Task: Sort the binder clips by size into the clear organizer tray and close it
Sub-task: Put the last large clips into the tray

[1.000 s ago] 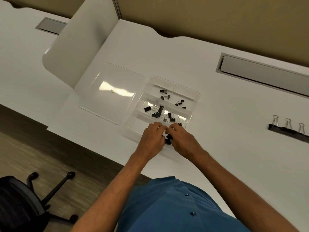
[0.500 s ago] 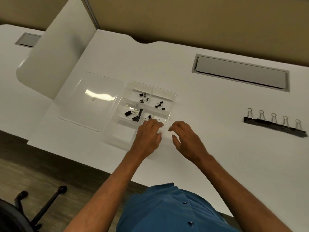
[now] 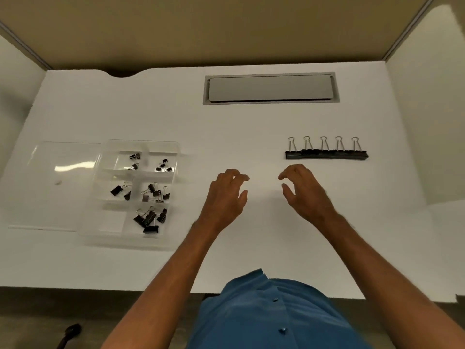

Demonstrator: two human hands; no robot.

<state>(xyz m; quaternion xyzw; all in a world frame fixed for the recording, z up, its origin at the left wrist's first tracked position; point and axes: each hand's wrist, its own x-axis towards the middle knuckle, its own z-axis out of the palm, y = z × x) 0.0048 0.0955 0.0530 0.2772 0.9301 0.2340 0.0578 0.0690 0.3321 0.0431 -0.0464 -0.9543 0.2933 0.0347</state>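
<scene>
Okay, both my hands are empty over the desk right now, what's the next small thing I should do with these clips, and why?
Probably reach your right hand to the row of five large black binder clips standing beyond it and take one. Both hands, the left hand too, hold nothing, the clear plastic organizer tray sits open on the left with smaller clips already in its compartments, and that row is the only unsorted group.

Bare desk [image 3: 251, 137] lies between organizer tray [image 3: 176, 197] and the row of large clips [image 3: 326, 154].
</scene>
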